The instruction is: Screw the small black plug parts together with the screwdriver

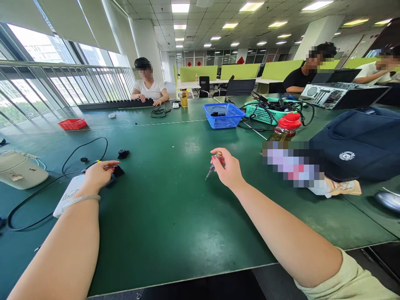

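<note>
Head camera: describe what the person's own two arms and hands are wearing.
Both forearms are bare. The left hand has a thin, pale bangle at the wrist and dark-painted fingernails. The right hand wears nothing; a pale yellow-green short sleeve shows near that shoulder.

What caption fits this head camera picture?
Right hand holds a small screwdriver over the green table; left hand touches a white box.

Open-plan office: green tables (175, 200), railed windows (46, 83) left, ceiling light panels (180, 7) lit, green desk partitions (237, 71) behind.
</note>
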A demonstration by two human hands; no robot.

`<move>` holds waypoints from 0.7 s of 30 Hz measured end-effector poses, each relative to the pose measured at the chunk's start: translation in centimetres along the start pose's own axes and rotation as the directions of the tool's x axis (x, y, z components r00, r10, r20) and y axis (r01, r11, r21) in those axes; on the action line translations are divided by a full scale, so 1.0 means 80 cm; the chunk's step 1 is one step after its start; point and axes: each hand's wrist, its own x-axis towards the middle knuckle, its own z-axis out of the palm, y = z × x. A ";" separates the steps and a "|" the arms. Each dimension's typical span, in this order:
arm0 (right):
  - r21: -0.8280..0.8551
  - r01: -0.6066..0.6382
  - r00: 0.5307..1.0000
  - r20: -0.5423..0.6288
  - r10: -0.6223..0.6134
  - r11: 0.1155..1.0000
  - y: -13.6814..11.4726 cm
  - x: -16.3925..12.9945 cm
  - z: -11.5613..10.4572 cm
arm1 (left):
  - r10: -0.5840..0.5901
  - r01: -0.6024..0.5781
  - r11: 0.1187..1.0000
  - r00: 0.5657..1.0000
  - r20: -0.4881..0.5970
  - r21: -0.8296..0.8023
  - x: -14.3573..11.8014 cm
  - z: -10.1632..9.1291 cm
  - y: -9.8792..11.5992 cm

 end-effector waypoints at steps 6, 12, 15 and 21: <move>-0.004 -0.001 1.000 0.000 0.001 1.000 0.000 0.000 0.000 | 0.087 -0.082 0.996 0.980 -0.179 0.040 -0.002 -0.001 0.004; -0.003 0.000 1.000 0.007 0.000 1.000 0.000 -0.001 0.000 | 0.018 -0.014 0.999 0.990 -0.141 0.033 -0.004 -0.008 0.014; -0.004 -0.003 1.000 0.004 0.003 1.000 0.000 -0.001 0.000 | -0.088 0.092 0.995 0.993 -0.084 0.047 -0.007 -0.013 0.020; -0.008 0.007 1.000 0.002 -0.007 1.000 -0.001 0.000 0.001 | -0.125 0.131 0.988 0.990 -0.064 0.087 -0.011 -0.012 0.028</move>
